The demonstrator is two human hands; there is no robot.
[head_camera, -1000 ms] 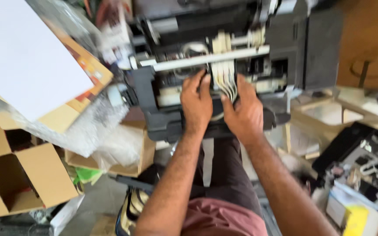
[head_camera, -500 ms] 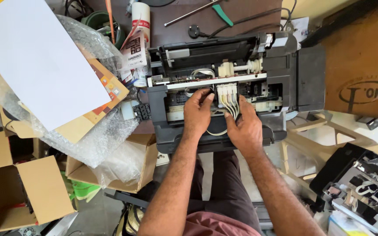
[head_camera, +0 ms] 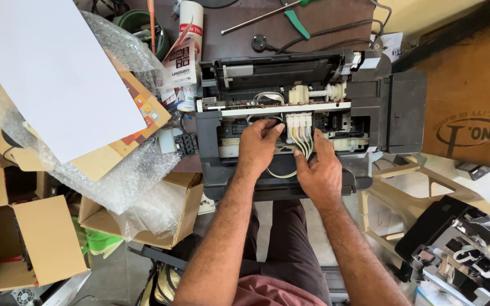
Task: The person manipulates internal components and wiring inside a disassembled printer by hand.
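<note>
An opened black inkjet printer (head_camera: pixel 370 107) lies in front of me with its cover off and its insides showing. My left hand (head_camera: pixel 258 148) rests inside the printer, fingertips on the parts just left of a white block of ink tube connectors (head_camera: pixel 299 120). My right hand (head_camera: pixel 320 173) is beside it, fingers curled at the bundle of thin ink tubes (head_camera: pixel 301 146) that runs down from that block. Whether either hand pinches a tube is hidden by the fingers.
A white sheet (head_camera: pixel 58 73) on bubble wrap (head_camera: pixel 126 175) and open cardboard boxes (head_camera: pixel 35 243) fill the left. Behind the printer lie a spray can (head_camera: pixel 191 14), a screwdriver (head_camera: pixel 256 18) and a plug with cable (head_camera: pixel 267 42). Another dismantled printer (head_camera: pixel 460 249) sits lower right.
The view has steadied and pulled back. Both hands stay inside the printer; the left hand's fingers have shifted up towards the tube connectors.
</note>
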